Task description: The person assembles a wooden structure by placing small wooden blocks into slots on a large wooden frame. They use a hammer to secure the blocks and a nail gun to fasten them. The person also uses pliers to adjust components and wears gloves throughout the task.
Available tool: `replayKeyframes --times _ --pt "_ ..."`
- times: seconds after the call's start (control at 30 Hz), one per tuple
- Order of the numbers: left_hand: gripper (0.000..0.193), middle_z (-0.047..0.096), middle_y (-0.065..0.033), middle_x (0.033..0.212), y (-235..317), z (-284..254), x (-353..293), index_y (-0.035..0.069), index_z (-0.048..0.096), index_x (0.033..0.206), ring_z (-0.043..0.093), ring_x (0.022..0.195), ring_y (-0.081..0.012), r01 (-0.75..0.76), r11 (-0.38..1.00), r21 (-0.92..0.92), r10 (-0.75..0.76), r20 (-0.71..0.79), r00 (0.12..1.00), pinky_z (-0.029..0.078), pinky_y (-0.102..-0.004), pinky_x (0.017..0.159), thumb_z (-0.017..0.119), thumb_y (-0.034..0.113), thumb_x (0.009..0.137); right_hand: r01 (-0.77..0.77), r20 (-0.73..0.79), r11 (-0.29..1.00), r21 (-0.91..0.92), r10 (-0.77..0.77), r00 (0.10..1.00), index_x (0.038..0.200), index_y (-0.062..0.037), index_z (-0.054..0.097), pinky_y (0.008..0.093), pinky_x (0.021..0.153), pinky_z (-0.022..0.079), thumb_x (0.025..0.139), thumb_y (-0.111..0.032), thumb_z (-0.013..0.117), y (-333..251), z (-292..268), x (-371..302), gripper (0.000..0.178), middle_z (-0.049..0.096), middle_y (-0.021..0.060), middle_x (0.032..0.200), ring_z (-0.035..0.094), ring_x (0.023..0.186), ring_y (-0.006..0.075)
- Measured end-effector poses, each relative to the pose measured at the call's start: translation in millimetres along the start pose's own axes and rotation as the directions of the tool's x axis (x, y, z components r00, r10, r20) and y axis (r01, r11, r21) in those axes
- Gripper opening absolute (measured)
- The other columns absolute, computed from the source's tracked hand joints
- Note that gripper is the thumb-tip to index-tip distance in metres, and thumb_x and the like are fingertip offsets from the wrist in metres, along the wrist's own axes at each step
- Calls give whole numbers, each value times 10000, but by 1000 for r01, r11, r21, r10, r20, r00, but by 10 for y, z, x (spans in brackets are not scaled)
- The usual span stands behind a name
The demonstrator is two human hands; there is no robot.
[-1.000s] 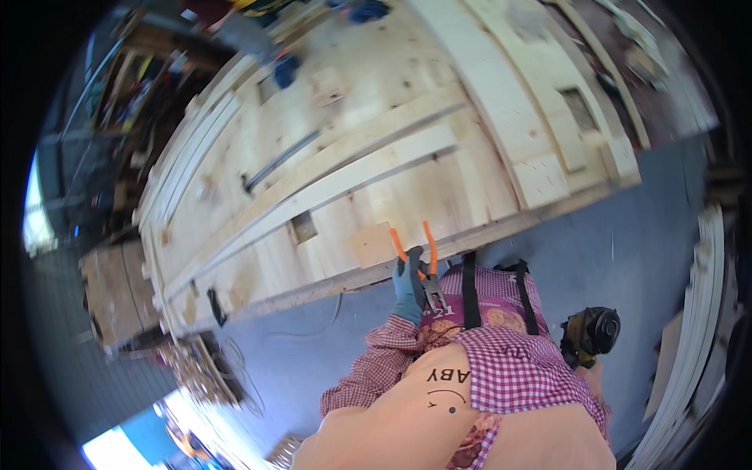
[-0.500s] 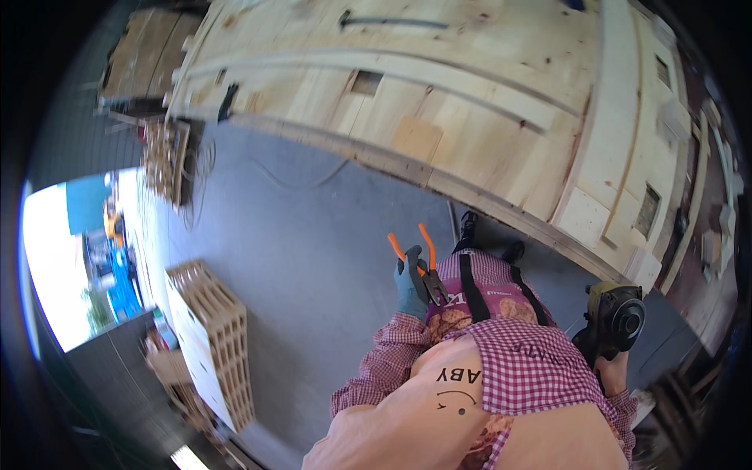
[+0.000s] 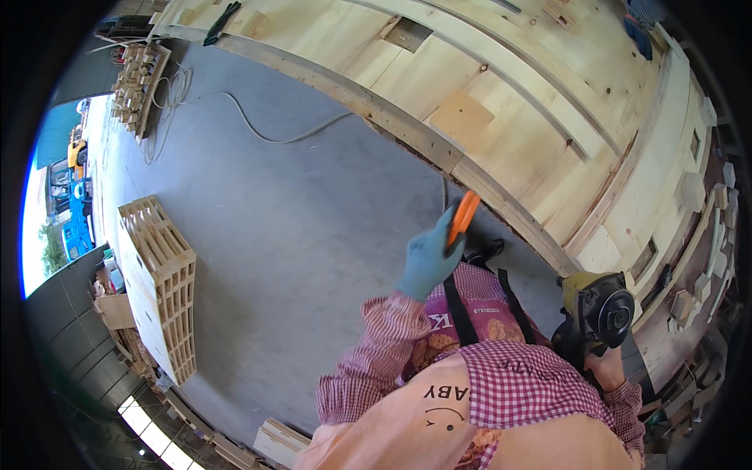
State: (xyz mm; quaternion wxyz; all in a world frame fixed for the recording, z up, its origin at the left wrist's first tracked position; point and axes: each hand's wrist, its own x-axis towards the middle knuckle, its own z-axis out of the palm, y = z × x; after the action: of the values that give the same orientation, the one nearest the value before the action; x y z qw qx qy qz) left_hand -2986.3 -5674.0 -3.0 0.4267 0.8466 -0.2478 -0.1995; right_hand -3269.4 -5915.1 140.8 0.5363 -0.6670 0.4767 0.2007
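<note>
My left hand (image 3: 429, 257), in a grey-blue glove, is closed around orange-handled pliers (image 3: 464, 217). The handles stick up above the fist, close together, and the jaws are hidden. It is just off the near edge of the wooden workbench (image 3: 462, 117). My right hand (image 3: 609, 366) is bare and wraps the grip of a yellow and black nail gun (image 3: 599, 307). The tool's round black cap faces up, beside the right part of the bench edge; its nose is hidden from view.
Long boards (image 3: 501, 70) and a flat wood piece (image 3: 462, 115) lie on the bench. Another person's gloved hand (image 3: 638, 37) rests at its far right. Slatted wooden pallets (image 3: 168, 278) stand on the floor at left. A hose (image 3: 294, 139) runs along the floor.
My left hand has risen slightly and turned; the pliers' handles, spread before, are now together. The nail gun has shifted slightly left. The view has swung, and another person's hand has appeared.
</note>
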Motion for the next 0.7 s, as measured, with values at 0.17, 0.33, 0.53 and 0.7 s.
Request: replayKeyframes --times 0.17,0.33,0.53,0.7 --pt "668 587 -218 754 115 -40 949 103 325 1389 583 646 -390 -13 1000 -15 14 61 998 475 -387 617 612 157 788 40 -46 997 -63 -43 998 1042 33 559 288 521 451 652 60 552 -198 94 -29 391 593 89 836 568 637 180" --pt "718 610 -269 898 -223 283 1457 73 254 1415 611 863 -401 137 990 20 -139 136 981 464 -417 768 571 256 797 44 -181 983 176 -12 983 1065 41 542 273 515 453 601 90 540 -157 246 -202 467 598 79 856 578 673 186" --pt "637 395 -157 1393 -352 475 1242 101 246 1433 463 1212 -257 37 937 -346 8 128 992 393 -320 936 483 67 842 -155 -100 980 127 168 981 826 56 625 282 488 464 615 31 597 -60 -94 -265 215 609 78 645 577 532 156" --pt "490 640 -155 963 -219 1014 974 118 489 1278 616 844 -261 114 993 2 -105 410 906 478 -362 738 598 180 804 -121 -243 947 297 198 950 758 69 613 295 459 451 604 18 607 463 -188 -527 162 605 86 614 575 508 159"
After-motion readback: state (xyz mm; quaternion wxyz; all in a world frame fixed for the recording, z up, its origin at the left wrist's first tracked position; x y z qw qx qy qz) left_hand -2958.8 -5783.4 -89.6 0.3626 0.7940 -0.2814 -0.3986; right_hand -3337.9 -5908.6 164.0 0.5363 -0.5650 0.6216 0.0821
